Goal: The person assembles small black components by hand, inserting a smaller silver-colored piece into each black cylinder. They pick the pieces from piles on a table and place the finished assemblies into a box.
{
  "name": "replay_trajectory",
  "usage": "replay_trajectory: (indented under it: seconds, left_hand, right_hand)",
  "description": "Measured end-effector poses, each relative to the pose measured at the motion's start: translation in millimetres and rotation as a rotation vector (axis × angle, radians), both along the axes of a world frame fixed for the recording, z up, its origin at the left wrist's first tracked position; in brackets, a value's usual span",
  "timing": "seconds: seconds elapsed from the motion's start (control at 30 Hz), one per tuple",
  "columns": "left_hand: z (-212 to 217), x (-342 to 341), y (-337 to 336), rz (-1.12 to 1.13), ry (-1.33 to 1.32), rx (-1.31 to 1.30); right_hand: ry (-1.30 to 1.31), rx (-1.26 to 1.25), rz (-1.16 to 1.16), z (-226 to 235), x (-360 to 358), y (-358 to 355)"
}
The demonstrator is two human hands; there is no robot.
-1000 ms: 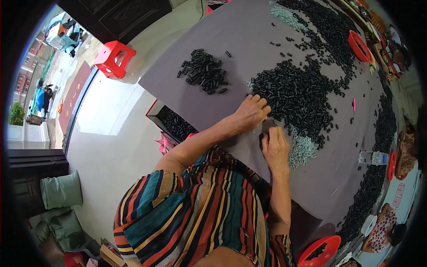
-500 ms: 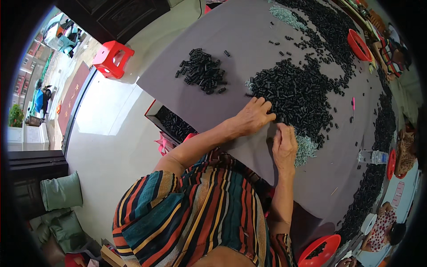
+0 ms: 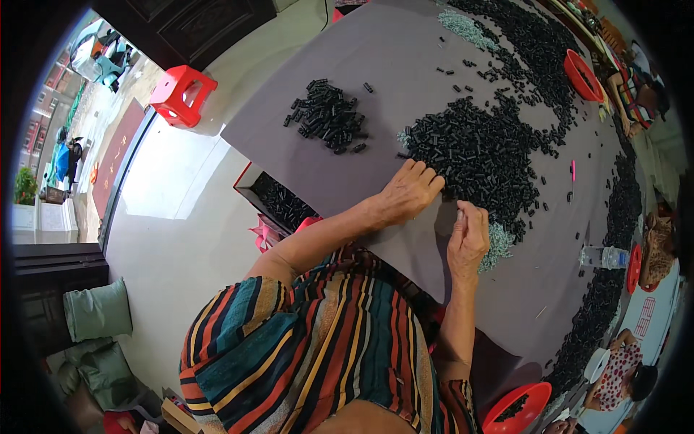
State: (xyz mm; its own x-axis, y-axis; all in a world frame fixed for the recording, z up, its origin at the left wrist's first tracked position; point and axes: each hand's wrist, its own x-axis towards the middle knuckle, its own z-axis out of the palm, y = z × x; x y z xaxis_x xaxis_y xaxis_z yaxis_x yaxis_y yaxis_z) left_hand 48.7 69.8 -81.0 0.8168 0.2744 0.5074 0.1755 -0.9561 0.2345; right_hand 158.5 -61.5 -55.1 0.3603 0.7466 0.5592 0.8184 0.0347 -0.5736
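On the grey-covered table, my left hand [image 3: 412, 191] is at the near-left edge of a large pile of short black plastic cylinders [image 3: 484, 148]. Its fingers are curled together; whatever lies between them is hidden. Just to the right and nearer, my right hand [image 3: 469, 237] pinches with thumb and forefinger near the pile's front edge. I cannot make out what is in that pinch. A heap of small pale-green pieces [image 3: 497, 247] lies beside my right hand, partly behind it. Farther left sits a smaller, separate pile of black cylinders [image 3: 330, 119].
An open box of black pieces [image 3: 283, 201] stands below the table's left edge. Red basins [image 3: 517, 406] hold more pieces. A plastic bottle [image 3: 603, 257] and a pink pen-like stick [image 3: 573, 171] lie to the right. Other people [image 3: 620, 372] sit along the far-right side.
My two hands are slightly farther apart, with the right fingers raised and pinched more visibly. The piles look the same.
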Motion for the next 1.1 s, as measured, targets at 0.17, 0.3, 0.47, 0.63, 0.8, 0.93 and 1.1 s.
replay_trajectory:
  seconds: [0.17, 0.3, 0.47, 0.63, 0.8, 0.93, 1.1]
  left_hand:
    - [1.7, -4.3, 5.2, 0.022, -0.054, -0.029]
    - [6.9, -8.3, 15.5, 0.047, -0.049, -0.09]
    - [13.5, -10.7, 18.2, 0.045, -0.078, -0.13]
    - [-0.5, -1.4, -0.1, 0.062, -0.034, 0.021]
    - [-3.2, -1.0, -0.4, 0.056, -0.08, -0.026]
    - [32.6, -6.9, -2.7, -0.045, -0.133, -0.702]
    - [34.8, -11.6, -7.2, -0.277, -0.226, -1.325]
  right_hand:
    - [0.152, -0.024, -0.077, -5.2, 6.4, -3.6]
    - [0.164, 0.015, -0.121, -0.7, 13.0, -5.5]
    - [0.196, 0.051, -0.133, -5.9, 22.4, -7.2]
    - [0.046, 0.06, -0.067, -6.3, 15.7, -2.3]
    - [0.057, 0.048, -0.081, -0.8, 10.4, -3.3]
    - [0.32, 0.005, -0.095, 3.3, 7.4, -8.2]
    - [0.634, 0.125, 0.042, 8.8, 3.3, -8.5]
